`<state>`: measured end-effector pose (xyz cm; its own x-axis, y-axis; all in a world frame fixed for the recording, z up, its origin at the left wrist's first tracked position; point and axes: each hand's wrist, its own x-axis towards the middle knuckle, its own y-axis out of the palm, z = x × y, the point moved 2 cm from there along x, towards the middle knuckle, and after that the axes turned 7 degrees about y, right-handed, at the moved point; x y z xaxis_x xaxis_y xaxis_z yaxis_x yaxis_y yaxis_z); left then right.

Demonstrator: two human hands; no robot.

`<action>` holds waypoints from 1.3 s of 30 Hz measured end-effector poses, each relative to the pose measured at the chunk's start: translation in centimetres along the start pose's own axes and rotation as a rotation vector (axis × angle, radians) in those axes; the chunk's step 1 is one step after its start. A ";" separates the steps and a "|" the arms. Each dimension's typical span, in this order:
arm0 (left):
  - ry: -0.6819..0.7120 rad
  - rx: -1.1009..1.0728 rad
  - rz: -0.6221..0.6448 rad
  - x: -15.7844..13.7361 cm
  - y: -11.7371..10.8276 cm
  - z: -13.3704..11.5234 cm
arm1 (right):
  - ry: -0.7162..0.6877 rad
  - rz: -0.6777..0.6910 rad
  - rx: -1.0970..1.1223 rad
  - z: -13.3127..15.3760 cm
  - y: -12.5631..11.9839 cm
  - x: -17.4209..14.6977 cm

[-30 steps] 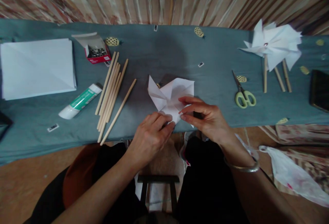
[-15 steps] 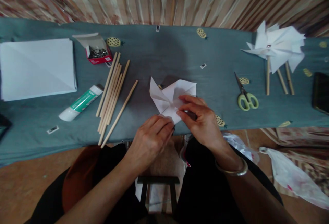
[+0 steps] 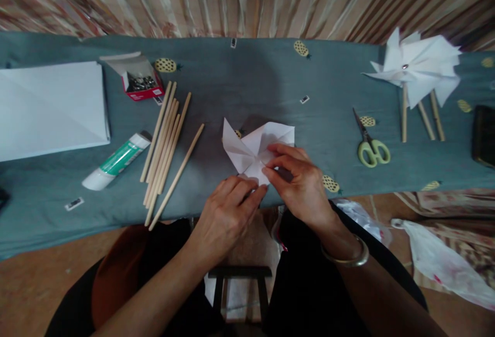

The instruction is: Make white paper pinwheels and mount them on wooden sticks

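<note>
A white paper pinwheel (image 3: 251, 146) with its blades folded toward the middle lies on the cloth near the front edge. My right hand (image 3: 301, 177) pinches the paper close to the centre between thumb and fingers. At the near corner, the fingers of my left hand (image 3: 234, 208) are closed on the paper's edge. Left of it several wooden sticks (image 3: 164, 146) lie side by side, one of them a little apart. Behind the sticks stands an opened small red box (image 3: 143, 89) with shiny metal pins or clips in it.
A stack of white paper (image 3: 54, 110) and a green and white glue stick (image 3: 116, 162) lie on the left. Scissors (image 3: 371, 144) with green handles lie right of centre. White pinwheels (image 3: 421, 69) on sticks lie at the back right, near a dark object (image 3: 483, 133).
My left hand's fingers have slid slightly right along the paper's near edge. My right hand keeps its pinch near the centre. The view has shifted a little.
</note>
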<state>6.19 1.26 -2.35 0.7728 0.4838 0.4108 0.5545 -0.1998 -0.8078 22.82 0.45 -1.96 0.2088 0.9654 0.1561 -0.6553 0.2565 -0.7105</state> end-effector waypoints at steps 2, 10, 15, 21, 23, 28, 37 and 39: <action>-0.002 -0.003 -0.002 0.0 0.0 0.0 | -0.012 -0.004 -0.009 0.0 0.0 0.0; -0.008 -0.006 0.008 0.0 0.0 -0.1 | -0.020 -0.010 -0.019 0.0 0.0 0.1; -0.010 -0.016 0.011 0.0 0.1 0.0 | -0.010 -0.007 -0.032 0.1 0.0 0.2; -0.020 -0.023 0.007 -0.1 -0.1 0.0 | -0.005 -0.004 -0.031 0.1 0.0 0.3; -0.018 -0.022 0.005 -0.1 -0.1 -0.1 | -0.016 -0.003 -0.031 0.0 0.1 0.2; -0.007 -0.020 -0.012 0.0 0.0 0.0 | -0.022 0.006 -0.028 0.0 0.0 0.2; -0.024 -0.022 -0.004 0.1 0.1 0.0 | 0.001 0.009 -0.031 0.2 0.0 0.3; -0.027 -0.020 -0.010 0.1 0.1 0.0 | 0.005 0.006 -0.030 0.2 0.0 0.3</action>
<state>6.31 1.29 -2.37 0.7586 0.5090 0.4068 0.5683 -0.2114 -0.7952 22.71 0.73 -1.78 0.2083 0.9668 0.1483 -0.6342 0.2489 -0.7320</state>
